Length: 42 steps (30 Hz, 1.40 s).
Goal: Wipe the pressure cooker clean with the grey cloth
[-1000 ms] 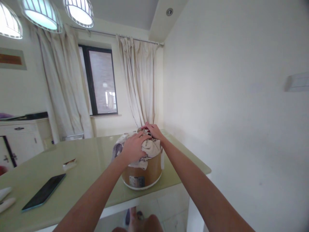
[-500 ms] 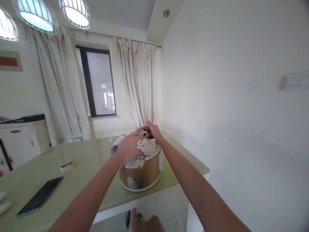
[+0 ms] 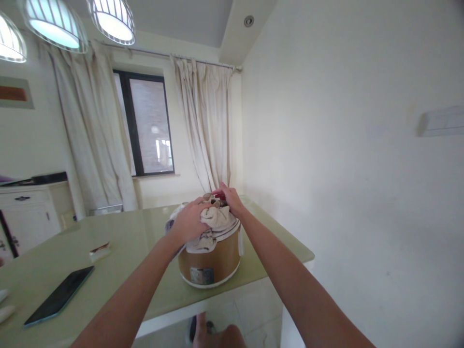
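Note:
A round tan tub with a white rim and a label on its front stands near the table's front edge. Bunched pale cloth with dark markings is heaped over its top and hangs over the side. My left hand lies over the near left of the heap, its fingers curled into the fabric. At the far right of the heap, my right hand has its fingers bent inward on the cloth; its fingertips are partly hidden. Something dark and red shows beneath them, too small to make out.
The tub rests on a pale green tabletop. To the left lie a dark phone and a small white packet. A white wall runs along the right. White objects are cut off at the left edge.
My left hand has shifted slightly left and up over the cloth, and a fold beside it has moved a little left. My right hand stays in nearly the same place.

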Available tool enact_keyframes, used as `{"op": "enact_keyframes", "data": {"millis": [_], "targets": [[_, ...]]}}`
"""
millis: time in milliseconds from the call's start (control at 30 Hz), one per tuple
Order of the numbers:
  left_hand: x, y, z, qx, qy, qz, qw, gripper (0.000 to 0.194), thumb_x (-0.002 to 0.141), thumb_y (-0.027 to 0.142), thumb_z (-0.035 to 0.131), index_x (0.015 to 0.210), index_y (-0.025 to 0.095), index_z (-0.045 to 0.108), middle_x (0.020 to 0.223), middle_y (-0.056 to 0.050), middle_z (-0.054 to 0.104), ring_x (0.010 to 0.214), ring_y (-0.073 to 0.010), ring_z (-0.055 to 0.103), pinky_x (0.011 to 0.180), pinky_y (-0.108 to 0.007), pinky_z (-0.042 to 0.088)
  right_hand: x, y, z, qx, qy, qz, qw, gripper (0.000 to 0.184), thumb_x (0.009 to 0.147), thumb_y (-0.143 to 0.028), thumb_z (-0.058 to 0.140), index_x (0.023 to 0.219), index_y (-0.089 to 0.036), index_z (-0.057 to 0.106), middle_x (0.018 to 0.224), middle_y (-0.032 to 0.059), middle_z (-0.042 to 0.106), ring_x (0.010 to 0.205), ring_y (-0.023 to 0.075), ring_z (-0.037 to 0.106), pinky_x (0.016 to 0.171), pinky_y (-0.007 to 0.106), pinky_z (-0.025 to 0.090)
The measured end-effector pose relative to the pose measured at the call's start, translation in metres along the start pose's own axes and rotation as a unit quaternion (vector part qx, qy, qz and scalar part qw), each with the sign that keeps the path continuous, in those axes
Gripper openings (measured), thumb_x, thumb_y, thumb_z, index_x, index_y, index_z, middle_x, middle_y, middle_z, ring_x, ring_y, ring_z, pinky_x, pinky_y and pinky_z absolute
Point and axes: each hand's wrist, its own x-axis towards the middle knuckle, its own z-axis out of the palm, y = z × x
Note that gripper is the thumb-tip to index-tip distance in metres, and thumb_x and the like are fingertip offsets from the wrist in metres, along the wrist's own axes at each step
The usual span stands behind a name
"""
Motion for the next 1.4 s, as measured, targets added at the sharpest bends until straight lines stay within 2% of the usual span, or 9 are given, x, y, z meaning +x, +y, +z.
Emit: {"op": "enact_keyframes", "data": {"millis": [200,433,667,867,1000,1067,1200,1300,1400], "targets": [[0.000,-0.008,0.000,-0.017,-0.003,0.007,1.000,0.039,0.076,0.025,0.068,0.113,0.028,0.076,0.110,-0.005,0.065,0.098,-0.0262,0.069,0.090,-0.036,0.052,-0.001,0.001,0.000,-0.004,0.001,-0.009,1.000,0.075,0.088,-0.083,0.051,0.080,-0.017,0.085,0.080,0.0121,0.077,0.083,0.0233,0.070,0.082,0.036,0.050],[-0.005,-0.014,-0.006,-0.032,-0.006,-0.022,0.999,0.040,0.074,0.024,0.066,0.113,0.028,0.075,0.113,-0.005,0.065,0.099,-0.0246,0.069,0.092,-0.035,0.051,-0.004,-0.001,0.001,-0.005,0.007,-0.011,1.000,0.076,0.088,-0.085,0.050,0.077,-0.017,0.084,0.082,0.0122,0.077,0.083,0.0233,0.071,0.084,0.037,0.050],[-0.003,-0.013,-0.018,0.031,-0.061,-0.060,0.996,0.025,0.080,0.032,0.064,0.102,0.026,0.075,0.104,-0.007,0.068,0.096,-0.0263,0.070,0.085,-0.034,0.051,-0.003,0.000,0.000,-0.019,0.004,-0.017,1.000,0.079,0.085,-0.089,0.049,0.077,-0.018,0.083,0.081,0.0110,0.077,0.083,0.0223,0.070,0.083,0.036,0.049],[-0.008,-0.035,-0.028,0.002,-0.094,-0.125,0.988,0.022,0.084,0.037,0.063,0.100,0.026,0.074,0.095,-0.005,0.076,0.096,-0.0272,0.073,0.082,-0.032,0.051,-0.004,0.000,0.002,-0.056,0.001,-0.049,0.997,0.076,0.089,-0.086,0.047,0.081,-0.022,0.085,0.089,0.0092,0.079,0.091,0.0239,0.070,0.091,0.038,0.049],[-0.014,-0.050,-0.022,0.046,-0.054,-0.184,0.980,0.025,0.089,0.037,0.056,0.103,0.023,0.071,0.093,-0.007,0.074,0.091,-0.0260,0.072,0.080,-0.032,0.051,-0.007,-0.004,0.005,-0.108,-0.027,-0.093,0.989,0.068,0.094,-0.081,0.047,0.086,-0.026,0.086,0.099,0.0066,0.080,0.107,0.0261,0.069,0.105,0.039,0.044],[-0.016,-0.053,-0.019,0.087,-0.032,-0.186,0.978,0.029,0.091,0.037,0.052,0.110,0.023,0.069,0.099,-0.009,0.071,0.094,-0.0270,0.072,0.082,-0.034,0.051,-0.007,-0.005,0.007,-0.112,-0.044,-0.102,0.987,0.066,0.095,-0.080,0.048,0.088,-0.026,0.086,0.101,0.0060,0.081,0.110,0.0264,0.070,0.108,0.039,0.043],[-0.018,-0.037,-0.020,0.126,-0.057,-0.116,0.984,0.028,0.090,0.032,0.052,0.112,0.024,0.067,0.109,-0.010,0.069,0.100,-0.0296,0.071,0.089,-0.039,0.052,-0.006,-0.004,0.010,-0.113,-0.040,-0.100,0.988,0.068,0.094,-0.082,0.049,0.085,-0.026,0.086,0.100,0.0073,0.082,0.110,0.0282,0.071,0.109,0.040,0.043],[-0.013,-0.005,-0.019,0.132,-0.082,-0.063,0.986,0.027,0.086,0.031,0.059,0.110,0.027,0.070,0.113,-0.010,0.070,0.104,-0.0324,0.070,0.092,-0.043,0.052,-0.005,-0.004,0.010,-0.112,-0.039,-0.090,0.989,0.068,0.092,-0.083,0.049,0.082,-0.027,0.086,0.098,0.0076,0.082,0.108,0.0288,0.071,0.107,0.041,0.044],[-0.003,0.029,-0.009,0.121,-0.075,-0.020,0.990,0.028,0.082,0.036,0.068,0.108,0.029,0.073,0.114,-0.008,0.072,0.108,-0.0351,0.069,0.091,-0.045,0.052,-0.002,-0.008,0.008,-0.102,-0.050,-0.054,0.992,0.066,0.088,-0.085,0.055,0.078,-0.027,0.085,0.095,0.0072,0.082,0.105,0.0285,0.071,0.104,0.041,0.046]]}}
